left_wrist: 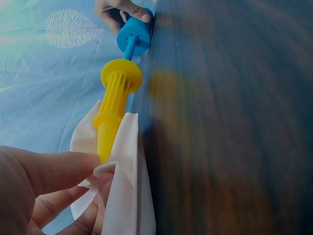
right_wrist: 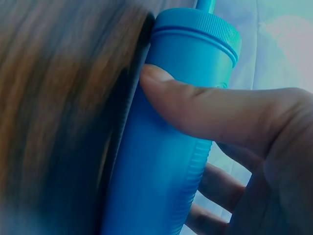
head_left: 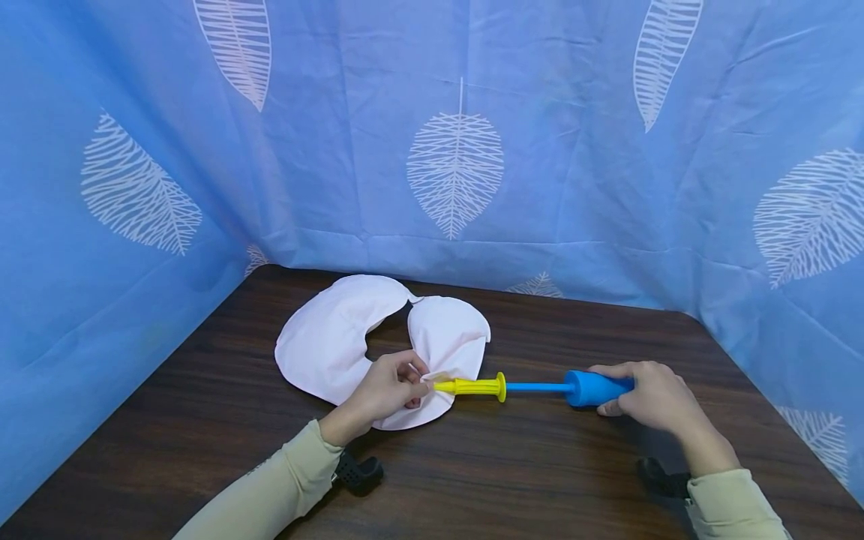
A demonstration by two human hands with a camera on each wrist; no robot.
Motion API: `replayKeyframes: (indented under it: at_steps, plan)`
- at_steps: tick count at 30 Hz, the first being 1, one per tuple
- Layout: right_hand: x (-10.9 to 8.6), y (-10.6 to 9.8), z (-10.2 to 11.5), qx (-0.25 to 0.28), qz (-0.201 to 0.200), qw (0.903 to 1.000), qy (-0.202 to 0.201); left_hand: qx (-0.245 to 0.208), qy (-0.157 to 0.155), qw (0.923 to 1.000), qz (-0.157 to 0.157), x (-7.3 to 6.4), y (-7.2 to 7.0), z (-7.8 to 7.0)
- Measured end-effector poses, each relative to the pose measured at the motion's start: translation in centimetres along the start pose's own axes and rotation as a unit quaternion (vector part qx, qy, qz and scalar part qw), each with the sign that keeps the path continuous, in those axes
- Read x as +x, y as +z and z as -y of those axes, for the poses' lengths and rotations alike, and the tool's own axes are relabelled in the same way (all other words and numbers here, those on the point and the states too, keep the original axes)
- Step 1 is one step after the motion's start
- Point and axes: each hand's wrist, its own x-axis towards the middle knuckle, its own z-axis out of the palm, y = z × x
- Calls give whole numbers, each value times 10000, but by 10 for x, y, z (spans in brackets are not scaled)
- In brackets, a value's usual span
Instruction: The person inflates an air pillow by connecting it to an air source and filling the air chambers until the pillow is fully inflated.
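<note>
Pinkish-white, U-shaped soft neck pillow [head_left: 324,337] lies flat on the dark wood-grain table [head_left: 540,472], left of centre from where I stand, its near right part puckered under the person's left hand [head_left: 385,386]. That hand pinches the folded material, thumb tip right beside the narrow end of a ribbed yellow plastic nozzle piece [head_left: 481,386], other fingers behind the fold. Off to the right, the right hand [head_left: 655,394] is clamped round a smooth blue plastic cylinder [head_left: 583,388], thumb along one side and fingers round the other. A thin blue rod [head_left: 536,388] shows between the cylinder and the yellow flange.

It looks to me like a hand pump being worked into the pillow. I can't tell how deep the tip sits, because thumb and fold hide it. To do this well, I would pinch the mouth snugly round the tip so that little air leaks. The cylinder should travel straight along the rod, since a slanted push could bend that thin shaft or lever the tip out. The left hand will probably need to brace against each stroke, or the light pillow may slide. Smooth, full strokes should serve better than quick jabs.
</note>
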Motion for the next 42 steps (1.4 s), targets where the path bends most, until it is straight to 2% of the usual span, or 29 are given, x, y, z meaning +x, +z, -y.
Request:
replayKeyframes:
  at_steps: [5, 10, 21, 27, 33, 37, 42]
  plan:
    - [0, -3, -3, 36, -3, 10000, 37, 31, -15, 10000, -10, 0, 1, 0]
    - [0, 1, 7, -53, -106, 9998, -135, 17, -83, 10000, -52, 0, 1, 1]
    - [-2, 25, 68, -546, -400, 9937, -894, 102, -140, 9998, -64, 1, 1, 2]
    - [-7, 35, 89, -615, -612, 9905, -1071, 69, -133, 9999, 35, 2, 0, 2]
    - [-6, 35, 87, -599, -607, 9910, -1034, 3, -119, 9999, 78, 3, -1, 4]
    - [-4, 29, 79, -583, -403, 9935, -894, -4, -104, 9999, 66, 3, -1, 4]
    - [-3, 16, 59, -438, -38, 9978, -501, 13, -56, 10000, 68, 3, -1, 3]
